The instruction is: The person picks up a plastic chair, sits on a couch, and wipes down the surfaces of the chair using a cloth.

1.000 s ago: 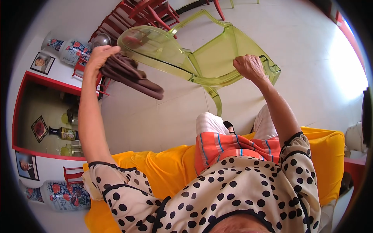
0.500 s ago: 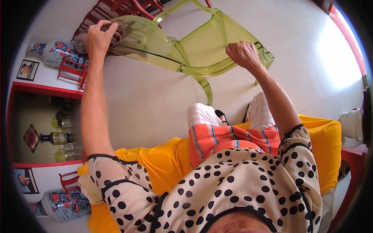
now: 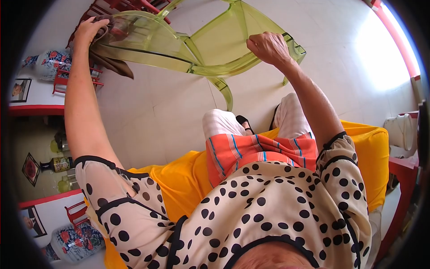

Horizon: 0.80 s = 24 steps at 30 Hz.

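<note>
A transparent green plastic chair [image 3: 224, 33] lies tipped over at the top of the head view, its curved back toward the left. My left hand [image 3: 92, 30] is closed on a dark brown cloth [image 3: 112, 62] at the far left end of the chair back; part of the cloth hangs down past the chair's edge. On the right, my right hand [image 3: 270, 46] is closed around the chair's edge near the seat, beside a leg.
Red wooden chairs [image 3: 130, 5] stand behind the green chair. Blue floral vases [image 3: 53, 64] and a framed picture [image 3: 20, 90] are at the left. Yellow cloth [image 3: 365, 148] covers the seat beneath me. A white bucket [image 3: 400, 133] is at the right.
My left hand has moved left and up with the cloth, which now hangs down loosely. The chair and my right hand appear slightly farther left and up.
</note>
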Each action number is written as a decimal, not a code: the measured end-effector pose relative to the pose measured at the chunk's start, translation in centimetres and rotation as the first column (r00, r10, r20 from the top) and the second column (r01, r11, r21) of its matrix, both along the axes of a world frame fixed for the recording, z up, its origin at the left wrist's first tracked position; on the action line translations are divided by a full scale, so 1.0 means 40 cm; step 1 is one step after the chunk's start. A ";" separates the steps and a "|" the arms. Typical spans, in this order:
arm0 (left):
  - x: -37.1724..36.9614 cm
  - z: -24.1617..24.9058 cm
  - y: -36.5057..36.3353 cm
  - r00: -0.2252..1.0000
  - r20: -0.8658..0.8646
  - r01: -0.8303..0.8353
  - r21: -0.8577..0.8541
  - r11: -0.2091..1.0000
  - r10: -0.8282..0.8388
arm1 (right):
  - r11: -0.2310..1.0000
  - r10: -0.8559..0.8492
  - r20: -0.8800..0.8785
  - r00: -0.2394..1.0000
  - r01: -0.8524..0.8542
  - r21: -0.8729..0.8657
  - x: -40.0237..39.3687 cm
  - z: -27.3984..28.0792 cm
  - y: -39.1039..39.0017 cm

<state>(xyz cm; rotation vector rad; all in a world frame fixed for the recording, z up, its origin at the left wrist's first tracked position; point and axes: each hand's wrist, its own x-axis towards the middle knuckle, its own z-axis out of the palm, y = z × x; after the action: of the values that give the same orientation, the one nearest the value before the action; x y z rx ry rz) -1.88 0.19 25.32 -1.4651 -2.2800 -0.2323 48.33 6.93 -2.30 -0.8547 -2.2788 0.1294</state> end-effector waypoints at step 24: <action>0.313 0.100 -0.214 0.997 -0.031 -0.076 -0.045 0.996 0.075 | 0.989 0.100 0.083 0.991 -0.090 -0.118 0.102 0.140 0.079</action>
<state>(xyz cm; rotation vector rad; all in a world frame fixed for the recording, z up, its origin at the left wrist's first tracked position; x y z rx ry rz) 10.64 -8.38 29.32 -1.3923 -2.3266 -0.1362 52.41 10.07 3.31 -0.8236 -2.4154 0.2717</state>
